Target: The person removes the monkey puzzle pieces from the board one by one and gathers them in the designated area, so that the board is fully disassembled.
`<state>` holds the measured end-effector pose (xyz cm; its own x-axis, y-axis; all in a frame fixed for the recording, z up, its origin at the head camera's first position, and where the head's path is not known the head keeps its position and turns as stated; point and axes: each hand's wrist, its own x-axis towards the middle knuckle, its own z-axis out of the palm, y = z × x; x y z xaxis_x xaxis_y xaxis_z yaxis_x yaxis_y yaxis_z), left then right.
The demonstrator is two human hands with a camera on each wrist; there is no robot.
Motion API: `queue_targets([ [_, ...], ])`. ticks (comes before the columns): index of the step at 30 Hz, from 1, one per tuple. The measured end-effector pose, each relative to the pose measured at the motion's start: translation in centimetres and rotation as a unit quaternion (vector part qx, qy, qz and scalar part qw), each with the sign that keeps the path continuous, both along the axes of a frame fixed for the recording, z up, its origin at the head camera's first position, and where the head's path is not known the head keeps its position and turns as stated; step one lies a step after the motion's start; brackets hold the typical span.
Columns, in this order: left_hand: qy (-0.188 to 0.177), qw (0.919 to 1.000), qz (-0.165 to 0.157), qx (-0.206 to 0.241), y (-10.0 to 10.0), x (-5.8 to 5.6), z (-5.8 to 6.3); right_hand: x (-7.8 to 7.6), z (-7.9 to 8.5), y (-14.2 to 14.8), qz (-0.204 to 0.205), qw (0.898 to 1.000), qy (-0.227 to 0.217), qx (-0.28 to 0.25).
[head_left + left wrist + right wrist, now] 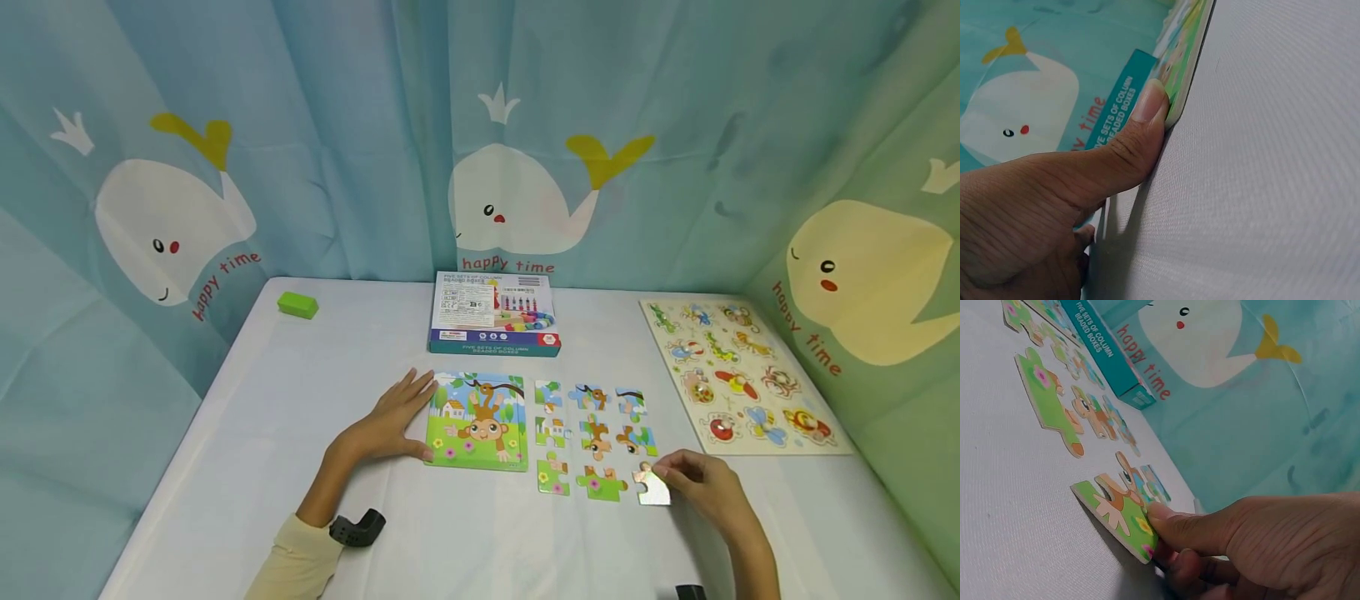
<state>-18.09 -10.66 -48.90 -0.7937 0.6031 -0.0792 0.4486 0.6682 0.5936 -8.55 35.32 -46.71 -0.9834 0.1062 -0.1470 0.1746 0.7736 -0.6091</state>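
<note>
A square monkey puzzle board [477, 421] lies at mid-table. My left hand [396, 417] rests at its left side, fingers spread toward the top corner and thumb [1152, 103] against the bottom corner. My right hand [701, 483] pinches a jigsaw piece [655, 490] between thumb and fingers at its right edge. In the right wrist view that piece [1116, 515] shows green grass, a pale monkey hand and flowers, and it tilts over the cloth. Several loose jigsaw pieces [602, 489] lie in rows and columns between the board and my right hand.
Behind the board lies a beaded-boxes carton [495, 315]. A wooden animal peg board [742, 375] takes up the right side. A green block [297, 305] sits at the back left. Whale-printed curtains [360, 125] border the white table [247, 467].
</note>
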Motion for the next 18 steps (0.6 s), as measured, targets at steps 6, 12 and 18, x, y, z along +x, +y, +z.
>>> queue_targets([
  [6, 0.003, 1.0, 0.0, 0.0, 0.04, 0.04, 0.06, 0.04, -0.02, 0.05, -0.01, 1.0, -0.006, 0.003],
  [12, 0.001, 1.0, 0.001, 0.002, 0.08, 0.07, 0.22, 0.04, 0.03, 0.05, -0.015, 1.0, -0.012, 0.003],
  [18, 0.003, 1.0, -0.002, 0.003, 0.1, 0.13, 0.3, 0.12, 0.05, 0.08, -0.019, 1.0, -0.015, 0.011],
])
